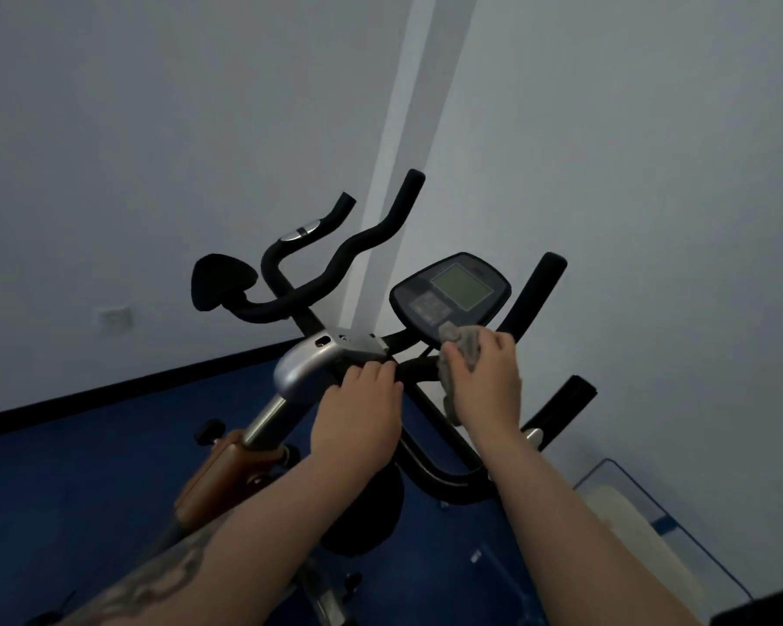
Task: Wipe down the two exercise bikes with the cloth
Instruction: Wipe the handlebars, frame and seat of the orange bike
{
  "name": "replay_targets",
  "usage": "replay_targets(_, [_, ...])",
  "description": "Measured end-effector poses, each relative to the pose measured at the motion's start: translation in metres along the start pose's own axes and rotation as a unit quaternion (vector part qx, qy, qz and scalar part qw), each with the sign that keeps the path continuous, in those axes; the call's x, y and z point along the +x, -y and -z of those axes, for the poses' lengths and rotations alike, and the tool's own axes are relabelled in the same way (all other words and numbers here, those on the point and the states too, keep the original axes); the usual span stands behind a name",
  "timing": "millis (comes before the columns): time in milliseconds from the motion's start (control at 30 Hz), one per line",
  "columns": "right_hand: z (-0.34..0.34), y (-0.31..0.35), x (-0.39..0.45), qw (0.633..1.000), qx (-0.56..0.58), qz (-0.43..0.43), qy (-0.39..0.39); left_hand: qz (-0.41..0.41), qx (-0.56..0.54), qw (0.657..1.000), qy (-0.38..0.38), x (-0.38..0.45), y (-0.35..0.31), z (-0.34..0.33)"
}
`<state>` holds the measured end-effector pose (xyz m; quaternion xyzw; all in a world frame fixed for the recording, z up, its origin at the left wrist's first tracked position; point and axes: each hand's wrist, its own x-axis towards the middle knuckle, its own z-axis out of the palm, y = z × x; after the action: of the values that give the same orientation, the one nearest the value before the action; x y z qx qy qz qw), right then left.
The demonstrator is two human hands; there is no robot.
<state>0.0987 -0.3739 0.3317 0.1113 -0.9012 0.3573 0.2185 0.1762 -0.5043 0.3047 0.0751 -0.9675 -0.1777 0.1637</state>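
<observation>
One exercise bike stands right in front of me, with black handlebars (536,291), a dark console (450,291) with a pale screen, and a silver stem cover (306,361). My right hand (487,377) grips a grey cloth (464,343) and holds it against the console's lower edge. My left hand (358,420) rests on the stem beside the silver cover, with its fingers curled over a black bar there. A second bike's black handlebars (335,264) and black pad (220,280) show behind, to the left.
White walls meet in a corner right behind the bikes. The floor (87,481) is blue with a black skirting strip. A brown frame part (224,472) with a black knob sits at lower left. A clear box (652,526) stands at lower right.
</observation>
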Motion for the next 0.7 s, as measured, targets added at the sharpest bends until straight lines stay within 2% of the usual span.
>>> replay_targets(133, [-0.009, -0.001, -0.018, 0.985, -0.017, 0.137, 0.102, -0.009, 0.054, 0.998, -0.033, -0.003, 0.004, -0.009])
replay_targets(200, [0.008, -0.012, 0.004, 0.994, -0.017, 0.086, 0.072, -0.003, 0.051, 0.998, -0.044, -0.004, 0.006, -0.012])
replay_targets(267, [0.022, -0.022, 0.021, 1.0, -0.016, 0.002, -0.003, -0.001, 0.052, 0.997, -0.063, -0.004, 0.005, -0.014])
replay_targets(333, [0.02, -0.018, 0.015, 1.0, -0.012, -0.009, -0.024, 0.003, 0.042, 0.996, -0.084, -0.005, 0.004, -0.014])
replay_targets(433, [0.004, -0.011, -0.008, 0.982, -0.022, 0.15, 0.111, 0.005, 0.045, 0.994, -0.1, -0.004, 0.005, -0.015])
replay_targets(467, [0.007, -0.014, -0.002, 0.974, -0.027, 0.176, 0.142, 0.005, 0.045, 0.993, -0.105, -0.004, 0.004, -0.015])
replay_targets(500, [0.014, -0.017, 0.01, 0.975, -0.029, 0.167, 0.146, 0.005, 0.044, 0.993, -0.111, -0.004, 0.004, -0.015])
replay_targets(633, [0.04, -0.033, 0.043, 0.999, -0.038, 0.013, 0.032, 0.005, 0.041, 0.991, -0.126, -0.006, 0.003, -0.016])
replay_targets(700, [0.028, -0.026, 0.019, 0.996, -0.049, 0.069, 0.042, 0.003, 0.046, 0.99, -0.134, -0.006, 0.003, -0.016])
